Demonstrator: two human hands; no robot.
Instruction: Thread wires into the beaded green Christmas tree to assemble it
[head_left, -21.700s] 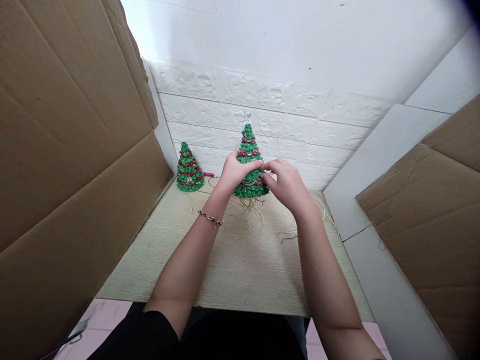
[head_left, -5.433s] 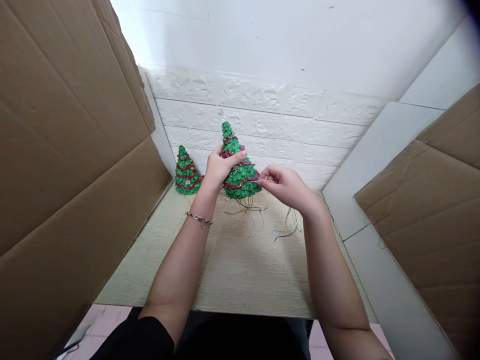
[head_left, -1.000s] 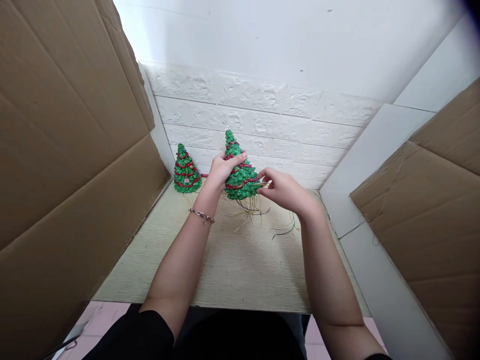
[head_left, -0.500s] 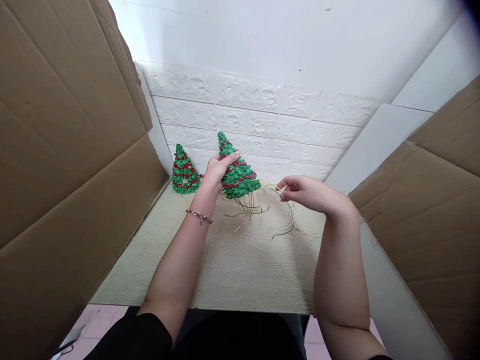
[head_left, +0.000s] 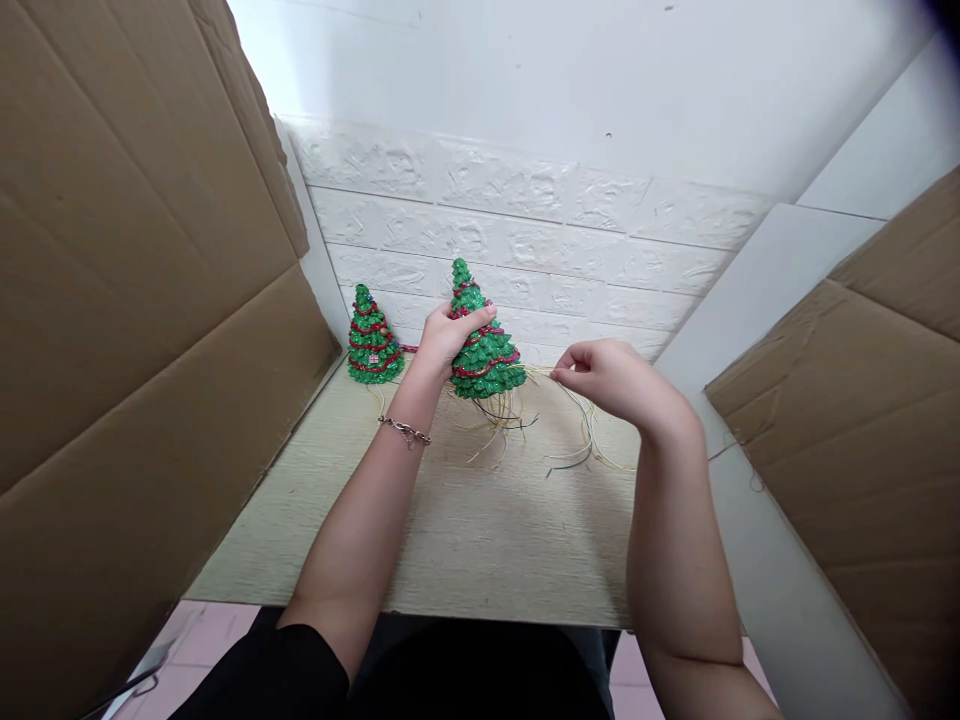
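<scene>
Nearest me is the bare front of the bench, with two forearms reaching across it, a bracelet on the left wrist. Past them, loose wires curl on the surface just below the right hand. They could snag on that hand if it swept low. Its thumb and finger are pinched together, seemingly on the pale wires that run to the tree's right edge. A hard tug there might, I'd judge, pull a wire out or twist the tree in its holder's grip. The left hand grips the tree from its left side, thumb across the front. So the tree sits between the hands, touching the left, apart from the right, its tip leaning left. More wires hang from its base; whether that base clears the bench I cannot tell. Farther left stands a second tree, upright, before the white wall.
</scene>
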